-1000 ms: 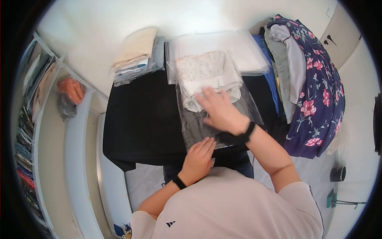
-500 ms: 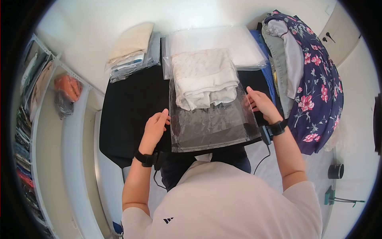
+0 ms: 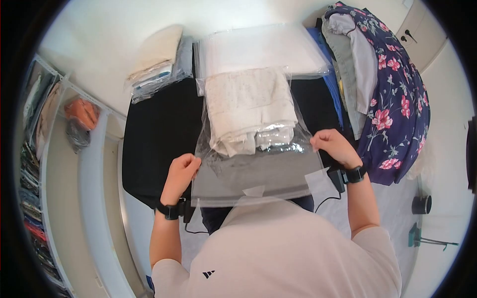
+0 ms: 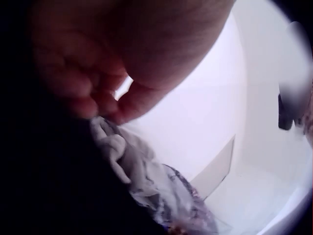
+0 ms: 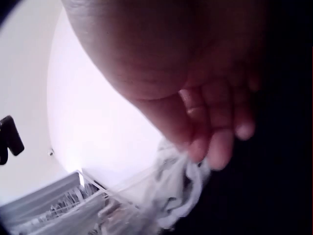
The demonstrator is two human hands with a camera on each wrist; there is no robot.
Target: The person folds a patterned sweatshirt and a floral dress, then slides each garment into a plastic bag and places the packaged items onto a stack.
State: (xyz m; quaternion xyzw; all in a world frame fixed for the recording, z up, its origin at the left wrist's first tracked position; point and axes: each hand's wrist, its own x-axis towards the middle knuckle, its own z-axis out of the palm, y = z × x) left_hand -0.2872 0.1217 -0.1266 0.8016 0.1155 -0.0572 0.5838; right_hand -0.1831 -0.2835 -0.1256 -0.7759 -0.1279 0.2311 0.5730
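Observation:
A folded off-white garment (image 3: 248, 102) lies inside a clear plastic bag (image 3: 233, 181), whose flat lower part reaches over the near table edge to the person's shirt. My left hand (image 3: 183, 171) pinches the bag's left side edge between thumb and fingers. On the opposite side, my right hand (image 3: 338, 146) pinches the right edge, a little higher up. Both wrist views show thumb and fingertips together, with the pale garment (image 4: 132, 152) beyond the left fingers (image 4: 83, 105).
On the black-covered table (image 3: 154, 129), a stack of clear bags (image 3: 263, 47) lies at the back. Bagged folded clothes (image 3: 159, 59) are at the back left. A floral garment (image 3: 397, 99) and other clothes drape at the right. A shelf (image 3: 89, 164) stands at the left.
The right hand has gone from pressing the garment to the bag's right edge, the left hand to its left edge. Both now pinch it, and bag and garment have shifted toward the person.

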